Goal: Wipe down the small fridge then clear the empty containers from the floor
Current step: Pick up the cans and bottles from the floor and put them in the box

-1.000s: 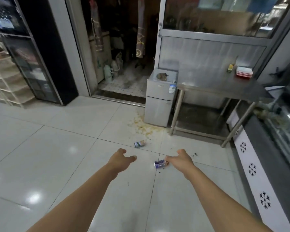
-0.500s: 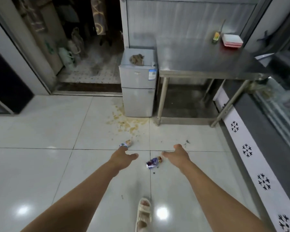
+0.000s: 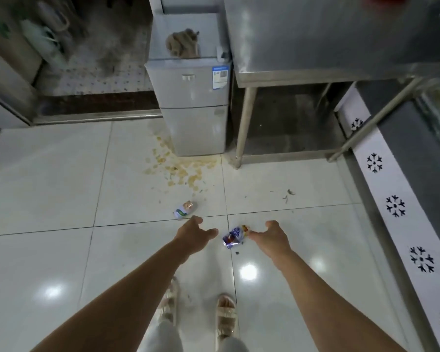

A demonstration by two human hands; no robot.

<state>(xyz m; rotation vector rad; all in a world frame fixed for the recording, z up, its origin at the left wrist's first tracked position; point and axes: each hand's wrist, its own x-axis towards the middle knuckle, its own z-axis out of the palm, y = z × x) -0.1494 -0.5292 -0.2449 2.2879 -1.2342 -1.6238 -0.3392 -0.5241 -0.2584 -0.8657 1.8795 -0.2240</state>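
Small grey two-door fridge [image 3: 192, 97] upright at upper centre, crumpled brown rag [image 3: 183, 43] on its top, white-green crushed container [image 3: 184, 210] on tiles at centre, blue-purple crushed container [image 3: 233, 237] lying just right of it

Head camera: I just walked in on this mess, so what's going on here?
A person stands facing the small fridge, both arms stretched forward. The left hand and right hand are open and hold nothing. A brown rag lies on top of the fridge. Two crushed containers lie on the floor: a white-and-green one and a blue one. A yellowish spill spreads before the fridge.
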